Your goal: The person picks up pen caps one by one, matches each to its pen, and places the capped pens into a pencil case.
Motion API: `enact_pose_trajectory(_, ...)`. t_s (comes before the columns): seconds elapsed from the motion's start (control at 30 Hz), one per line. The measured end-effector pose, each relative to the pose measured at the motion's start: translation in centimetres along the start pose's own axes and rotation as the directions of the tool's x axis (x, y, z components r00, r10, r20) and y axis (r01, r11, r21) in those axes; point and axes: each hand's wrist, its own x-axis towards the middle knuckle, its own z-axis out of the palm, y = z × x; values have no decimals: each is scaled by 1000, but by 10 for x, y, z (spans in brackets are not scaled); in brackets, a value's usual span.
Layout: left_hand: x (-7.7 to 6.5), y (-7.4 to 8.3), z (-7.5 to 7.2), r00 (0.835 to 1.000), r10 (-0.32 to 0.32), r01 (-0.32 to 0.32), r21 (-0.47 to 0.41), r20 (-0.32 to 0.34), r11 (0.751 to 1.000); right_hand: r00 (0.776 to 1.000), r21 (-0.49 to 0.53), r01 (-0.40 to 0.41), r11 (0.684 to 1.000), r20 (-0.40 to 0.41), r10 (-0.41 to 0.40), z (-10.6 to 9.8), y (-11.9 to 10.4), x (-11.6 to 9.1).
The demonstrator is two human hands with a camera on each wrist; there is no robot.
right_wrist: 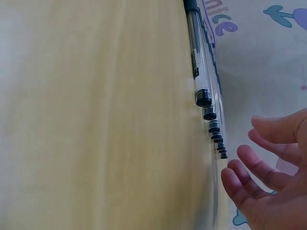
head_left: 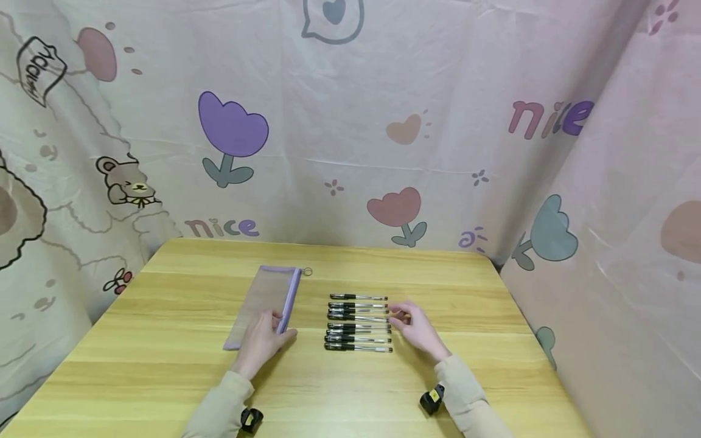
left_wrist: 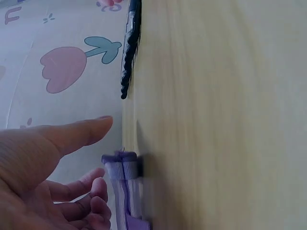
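A see-through zip pouch [head_left: 268, 289] with lilac edging lies flat at the left of the table. My left hand [head_left: 258, 345] is over its near part, thumb stretched out past the zipper edge. In the left wrist view the thumb stands apart from the loosely bent fingers, beside the pouch's lilac zipper end [left_wrist: 125, 184]. Several clear-barrelled pens with black caps [head_left: 342, 347] lie in a row, caps pointing left. Just off their right ends is my right hand [head_left: 417, 330]. Its fingers are spread and gently bent near the black pen ends [right_wrist: 204, 98], holding nothing.
A small metal ring [head_left: 308, 272] hangs from the pouch's far corner. The wooden table [head_left: 465, 286] meets a printed curtain [head_left: 328, 201] at the back and sides. Black wrist-worn devices [head_left: 432, 399] sit at both sleeves.
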Motion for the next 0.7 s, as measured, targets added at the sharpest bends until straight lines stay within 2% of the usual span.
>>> enact_pose_trajectory(0.13,-5,-5,-2,1000,-20,20,-6,-1,1000,1000,25,0,1000,19,0,-1,1,-4)
enact_pose_trajectory(0.3,-6,-12,-1,1000,-8,7,-24,-13,1000,1000,25,2,1000,27,-2,-2,2,-5)
enact_pose_trajectory(0.5,-5,-18,-1,999,-23,21,-74,-32,997,999,22,8,1000,40,-9,-2,1,-6)
enact_pose_trajectory(0.7,-8,-24,-2,999,-34,31,-121,-24,992,999,19,14,1000,51,-14,-2,2,-8)
